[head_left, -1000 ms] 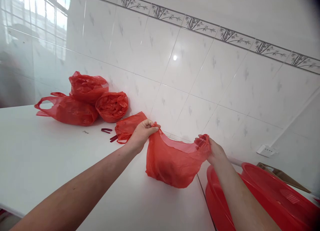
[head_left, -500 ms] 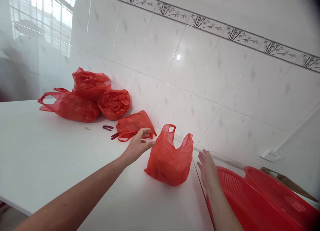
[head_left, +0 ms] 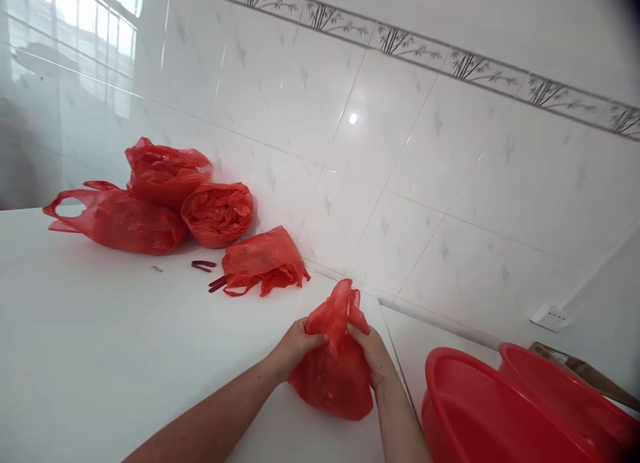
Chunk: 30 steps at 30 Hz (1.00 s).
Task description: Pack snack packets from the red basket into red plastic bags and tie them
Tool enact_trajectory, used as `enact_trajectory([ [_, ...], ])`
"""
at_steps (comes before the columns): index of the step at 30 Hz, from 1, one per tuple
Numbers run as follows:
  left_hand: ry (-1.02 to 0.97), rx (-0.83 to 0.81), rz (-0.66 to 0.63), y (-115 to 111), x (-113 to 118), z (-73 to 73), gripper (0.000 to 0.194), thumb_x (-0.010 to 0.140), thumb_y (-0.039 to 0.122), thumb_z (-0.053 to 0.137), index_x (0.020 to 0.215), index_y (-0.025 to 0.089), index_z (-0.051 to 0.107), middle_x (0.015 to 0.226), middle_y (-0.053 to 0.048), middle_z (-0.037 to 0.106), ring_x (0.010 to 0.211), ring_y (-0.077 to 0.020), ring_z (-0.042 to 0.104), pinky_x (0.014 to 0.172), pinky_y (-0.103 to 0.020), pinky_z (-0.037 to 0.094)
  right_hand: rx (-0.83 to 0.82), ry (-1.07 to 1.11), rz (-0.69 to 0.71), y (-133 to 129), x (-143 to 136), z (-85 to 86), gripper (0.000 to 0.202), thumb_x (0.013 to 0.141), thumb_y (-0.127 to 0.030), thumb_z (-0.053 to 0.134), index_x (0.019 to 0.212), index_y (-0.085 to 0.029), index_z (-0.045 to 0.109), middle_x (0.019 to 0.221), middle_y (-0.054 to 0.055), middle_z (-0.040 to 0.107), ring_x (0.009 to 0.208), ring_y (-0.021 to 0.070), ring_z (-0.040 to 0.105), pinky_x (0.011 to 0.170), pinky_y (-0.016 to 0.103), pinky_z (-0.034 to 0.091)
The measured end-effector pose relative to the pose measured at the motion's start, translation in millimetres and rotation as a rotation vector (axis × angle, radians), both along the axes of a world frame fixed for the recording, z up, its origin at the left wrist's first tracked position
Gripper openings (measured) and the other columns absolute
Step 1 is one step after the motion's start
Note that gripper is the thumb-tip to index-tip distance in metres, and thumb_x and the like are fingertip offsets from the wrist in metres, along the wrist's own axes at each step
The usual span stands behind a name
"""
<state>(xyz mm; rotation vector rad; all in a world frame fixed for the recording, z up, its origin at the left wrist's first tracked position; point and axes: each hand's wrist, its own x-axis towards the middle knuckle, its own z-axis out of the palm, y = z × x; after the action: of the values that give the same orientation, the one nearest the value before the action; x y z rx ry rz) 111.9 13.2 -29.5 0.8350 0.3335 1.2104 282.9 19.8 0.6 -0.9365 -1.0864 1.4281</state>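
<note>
A filled red plastic bag [head_left: 333,383] stands on the white table, its upper part gathered between both hands. My left hand [head_left: 299,346] grips the bag's left side below the handles, thumb on the front. On the right side, my right hand [head_left: 371,349] grips it too, with its thumb pressed into the plastic. The fingers behind the bag are hidden. The bag's handles stick up above the hands, bunched together.
Three full red bags [head_left: 135,226] are piled at the back left. A flatter red bag [head_left: 265,259], dark red strips [head_left: 203,265] and a small scrap [head_left: 156,269] lie nearer. Red plastic baskets [head_left: 475,396] stand at the right, below a wall socket [head_left: 551,317].
Both hands, open and apart from the bag before, have closed on its sides. The bag's top has been squeezed together, and its handles are now bunched. The view has shifted slightly.
</note>
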Motion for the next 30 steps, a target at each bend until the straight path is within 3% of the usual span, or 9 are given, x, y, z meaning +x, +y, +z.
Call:
enact_trajectory([
  [3, 0.080, -0.099, 0.013, -1.2, -1.0, -9.7, 0.018, 0.069, 0.022, 0.070, 0.086, 0.016, 0.067, 0.087, -0.010, 0.071, 0.083, -0.0267, 0.066, 0.078, -0.036, 0.050, -0.072, 0.106, -0.065, -0.4, 7.7, -20.2, 0.033, 0.068, -0.038, 0.073, 0.095, -0.019, 0.068, 0.089, 0.007, 0.073, 0.085, 0.0266, 0.067, 0.073, 0.039, 0.053],
  [8, 0.015, -0.289, 0.132, 5.2, -6.5, -16.5, 0.022, 0.065, 0.014, 0.068, 0.086, 0.017, 0.062, 0.080, -0.005, 0.071, 0.074, -0.0217, 0.066, 0.075, -0.035, 0.051, -0.032, 0.247, -0.105, 1.9, 23.0, -41.4, 0.041, 0.070, -0.043, 0.069, 0.105, -0.021, 0.066, 0.110, 0.008, 0.068, 0.098, 0.0261, 0.064, 0.082, 0.041, 0.052],
  [14, -0.040, -0.258, 0.059, 3.1, -11.9, -17.3, 0.023, 0.066, 0.013, 0.068, 0.088, 0.017, 0.062, 0.085, -0.005, 0.070, 0.085, -0.0250, 0.067, 0.081, -0.036, 0.051, 0.060, 0.281, -0.090, -10.9, 15.3, -27.8, 0.053, 0.069, -0.049, 0.069, 0.115, -0.023, 0.062, 0.122, 0.009, 0.062, 0.105, 0.0266, 0.060, 0.086, 0.040, 0.050],
  [20, -0.117, -0.203, -0.006, -1.7, -14.1, -11.8, 0.029, 0.074, 0.031, 0.070, 0.099, 0.018, 0.063, 0.098, -0.010, 0.069, 0.096, -0.0257, 0.065, 0.089, -0.037, 0.049, 0.043, 0.138, -0.340, -18.8, 15.8, -10.6, 0.027, 0.065, -0.037, 0.076, 0.087, -0.022, 0.070, 0.091, 0.005, 0.071, 0.083, 0.0230, 0.066, 0.074, 0.035, 0.053],
  [24, -0.074, -0.256, 0.055, -0.6, -12.8, -11.8, 0.024, 0.070, 0.023, 0.072, 0.091, 0.014, 0.064, 0.091, -0.010, 0.070, 0.087, -0.0238, 0.067, 0.085, -0.035, 0.050, 0.074, 0.141, -0.191, -24.1, 14.7, -7.5, 0.024, 0.068, -0.046, 0.072, 0.069, -0.023, 0.065, 0.068, 0.001, 0.066, 0.070, 0.0193, 0.064, 0.066, 0.033, 0.053],
  [28, -0.066, -0.277, 0.088, 2.6, -14.5, -13.0, 0.021, 0.065, 0.015, 0.070, 0.085, 0.013, 0.064, 0.084, -0.009, 0.071, 0.078, -0.0233, 0.067, 0.081, -0.036, 0.051, 0.052, -0.002, -0.007, -30.1, 2.7, -5.4, 0.031, 0.066, -0.037, 0.076, 0.092, -0.022, 0.068, 0.086, 0.004, 0.071, 0.078, 0.0215, 0.065, 0.072, 0.036, 0.052],
  [30, -0.072, -0.306, 0.085, 4.1, -15.8, -13.4, 0.018, 0.065, 0.013, 0.068, 0.082, 0.014, 0.064, 0.081, -0.008, 0.070, 0.078, -0.0232, 0.067, 0.080, -0.036, 0.050, 0.027, 0.028, -0.003, -30.4, -3.0, -6.8, 0.036, 0.069, -0.037, 0.074, 0.101, -0.022, 0.067, 0.098, 0.006, 0.070, 0.090, 0.0243, 0.064, 0.080, 0.039, 0.051],
])
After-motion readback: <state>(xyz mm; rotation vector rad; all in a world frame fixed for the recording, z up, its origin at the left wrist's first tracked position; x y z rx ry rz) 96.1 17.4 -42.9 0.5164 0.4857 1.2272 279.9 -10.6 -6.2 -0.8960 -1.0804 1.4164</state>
